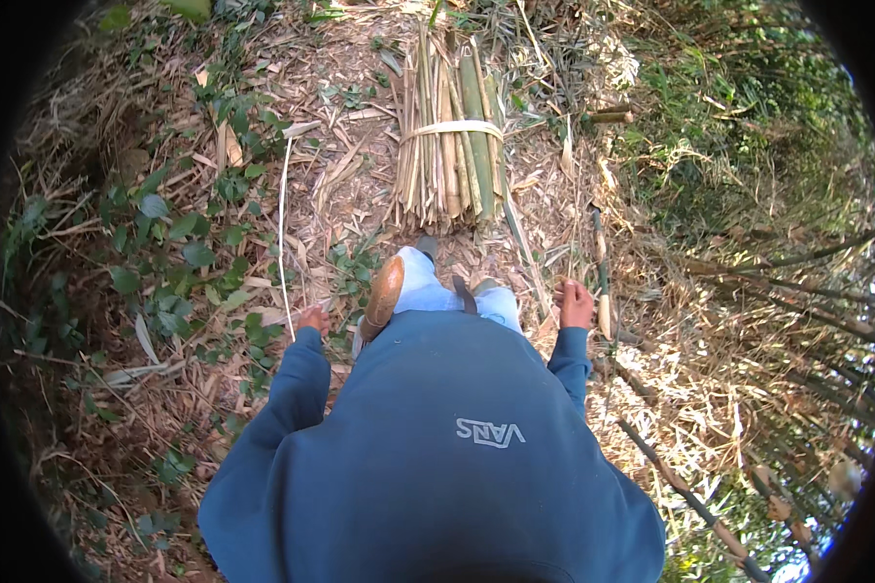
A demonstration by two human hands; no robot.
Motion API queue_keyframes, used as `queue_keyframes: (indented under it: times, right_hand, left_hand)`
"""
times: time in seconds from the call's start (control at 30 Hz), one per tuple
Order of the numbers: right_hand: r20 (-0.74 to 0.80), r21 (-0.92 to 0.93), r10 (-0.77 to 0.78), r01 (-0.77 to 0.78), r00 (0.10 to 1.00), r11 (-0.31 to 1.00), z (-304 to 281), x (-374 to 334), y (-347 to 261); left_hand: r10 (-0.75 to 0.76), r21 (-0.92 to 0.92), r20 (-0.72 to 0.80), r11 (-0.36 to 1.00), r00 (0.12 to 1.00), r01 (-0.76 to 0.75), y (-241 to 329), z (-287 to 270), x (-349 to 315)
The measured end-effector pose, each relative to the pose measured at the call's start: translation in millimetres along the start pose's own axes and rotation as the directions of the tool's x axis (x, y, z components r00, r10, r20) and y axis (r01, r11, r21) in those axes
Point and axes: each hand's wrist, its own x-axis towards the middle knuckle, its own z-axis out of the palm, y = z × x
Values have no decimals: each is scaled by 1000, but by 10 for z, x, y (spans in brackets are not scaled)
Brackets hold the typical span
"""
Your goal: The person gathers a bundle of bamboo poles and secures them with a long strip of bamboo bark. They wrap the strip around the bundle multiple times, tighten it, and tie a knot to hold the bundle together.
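Observation:
A bundle of split bamboo sticks (445,175), tan with a green piece among them, lies on the ground ahead of my feet. A pale flat strip (454,127) is wrapped around its middle. My left hand (313,319) hangs low beside my left leg, its fingers too small to read. Close by that hand runs a long, thin pale strip (283,219); whether I touch it cannot be told. My right hand (574,303) is out to the right with curled fingers, and what they hold, if anything, is hidden.
At my left hip hangs a brown, rounded wooden-looking piece (385,290). Leafy green plants (190,233) grow on the left. Bamboo poles (685,491) and dry stalks crowd the right side. A short cut pole (611,117) lies right of the bundle. Dry leaves cover the ground.

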Motion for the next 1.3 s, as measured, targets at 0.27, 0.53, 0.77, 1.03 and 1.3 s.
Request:
queue_keyframes:
  times: [0.27,0.53,0.77,1.03,1.3]
  right_hand:
    - [228,-178,-277,319,934,931,-86,883,-1329]
    - [188,-355,-328,375,926,856,-941,1430,-2403]
    - [452,-439,-67,287,890,851,-90,1628,-1579]
    - [284,-314,-155,245,946,917,-416,937,-1420]
    - [170,-274,57,-8,984,962,-429,1187,-249]
  left_hand:
    - [-153,-107,-5,983,988,151,-746,11,514]
    - [-12,-377,105,925,994,51,-1222,-377,-192]
    - [15,-916,-82,394,997,-81,-1816,-443,551]
    - [-379,-257,540,776,751,576,-1684,505,784]
    - [176,-50,4,983,984,-175,901,756,842]
